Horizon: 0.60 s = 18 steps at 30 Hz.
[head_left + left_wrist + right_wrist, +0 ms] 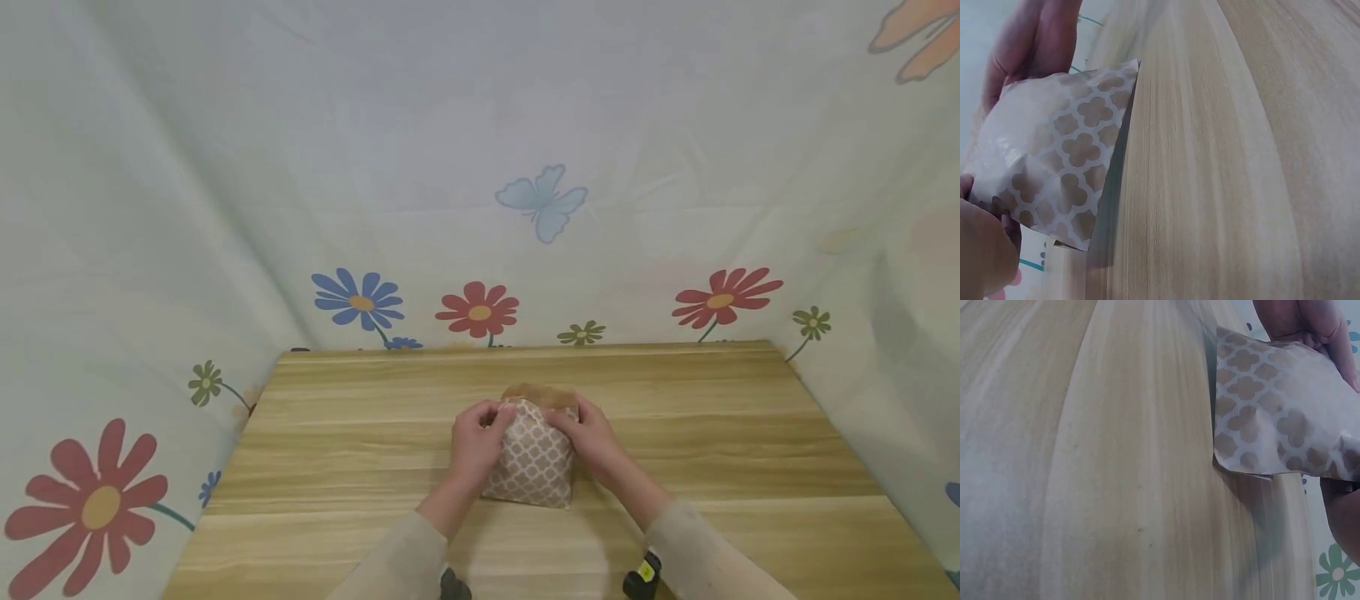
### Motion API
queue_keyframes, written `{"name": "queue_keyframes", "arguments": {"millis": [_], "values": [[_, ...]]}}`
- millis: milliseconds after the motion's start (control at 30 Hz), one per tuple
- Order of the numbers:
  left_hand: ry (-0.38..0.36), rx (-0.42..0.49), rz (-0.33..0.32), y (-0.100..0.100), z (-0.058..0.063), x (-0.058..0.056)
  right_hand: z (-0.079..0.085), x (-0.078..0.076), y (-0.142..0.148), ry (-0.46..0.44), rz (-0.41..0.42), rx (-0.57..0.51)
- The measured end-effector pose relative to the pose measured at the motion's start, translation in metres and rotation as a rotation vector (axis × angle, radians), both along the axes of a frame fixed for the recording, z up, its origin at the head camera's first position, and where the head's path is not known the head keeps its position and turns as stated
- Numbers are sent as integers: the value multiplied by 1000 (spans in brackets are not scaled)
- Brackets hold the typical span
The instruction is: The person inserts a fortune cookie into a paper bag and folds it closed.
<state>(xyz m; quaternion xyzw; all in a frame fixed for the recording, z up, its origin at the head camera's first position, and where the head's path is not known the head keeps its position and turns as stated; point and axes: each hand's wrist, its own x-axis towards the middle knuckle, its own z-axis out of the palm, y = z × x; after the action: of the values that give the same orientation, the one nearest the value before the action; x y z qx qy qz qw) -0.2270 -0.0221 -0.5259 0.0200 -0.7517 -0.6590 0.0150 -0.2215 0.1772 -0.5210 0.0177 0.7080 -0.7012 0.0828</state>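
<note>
A brown paper bag (531, 462) with a white lattice pattern stands at the middle of the wooden table, its plain brown inner side (542, 393) showing along the top edge. My left hand (477, 435) pinches the bag's upper left side, thumb on the front. At the upper right side, my right hand (592, 433) grips it with the thumb laid across the patterned face. In the left wrist view the bag (1075, 147) bulges, and its straight bottom edge lies close over the wood. The right wrist view shows the bag (1272, 406) between both hands. Its contents are hidden.
The wooden table (360, 467) runs back to a pale cloth backdrop (420, 167) printed with flowers and a butterfly. Cloth also hangs along both sides. Dark wrist devices (642, 575) sit under the sleeves at the front.
</note>
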Motion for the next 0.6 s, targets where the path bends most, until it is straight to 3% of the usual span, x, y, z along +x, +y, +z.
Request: {"name": "queue_keyframes", "arguments": {"millis": [200,600], "values": [[1,25,-9,0,0,0,-1,3,1,4,6,13],[-15,19,39,4,0,0,-9,4,-4,14,-23,-16]]}}
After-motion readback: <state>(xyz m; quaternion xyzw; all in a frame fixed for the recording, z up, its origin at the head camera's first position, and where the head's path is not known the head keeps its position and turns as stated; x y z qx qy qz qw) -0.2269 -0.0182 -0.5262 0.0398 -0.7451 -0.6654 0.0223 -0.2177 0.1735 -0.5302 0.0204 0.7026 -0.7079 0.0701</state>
